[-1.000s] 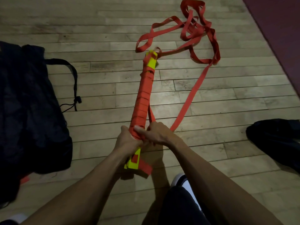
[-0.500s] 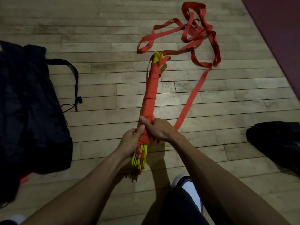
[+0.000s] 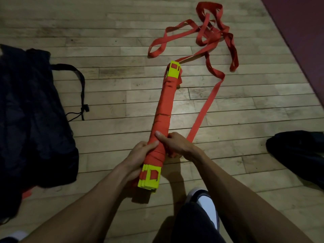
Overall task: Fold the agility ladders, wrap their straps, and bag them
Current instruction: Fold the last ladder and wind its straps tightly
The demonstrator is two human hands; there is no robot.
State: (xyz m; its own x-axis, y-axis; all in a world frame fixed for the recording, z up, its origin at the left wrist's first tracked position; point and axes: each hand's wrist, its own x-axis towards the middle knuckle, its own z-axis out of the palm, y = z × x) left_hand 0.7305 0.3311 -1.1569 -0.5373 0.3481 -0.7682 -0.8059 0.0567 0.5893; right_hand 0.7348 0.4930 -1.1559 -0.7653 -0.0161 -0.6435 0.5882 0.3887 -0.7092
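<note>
Ladder bundle (image 3: 164, 109) clasped near its end by both hands' grip

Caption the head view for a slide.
Both hands, left and right, grip the strap-wrapped ladder bundle above a wood floor, loose red strap trailing away.

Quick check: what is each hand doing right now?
Left hand: grips the ladder bundle.
Right hand: holds the bundle, thumb across the strap wraps.
</note>
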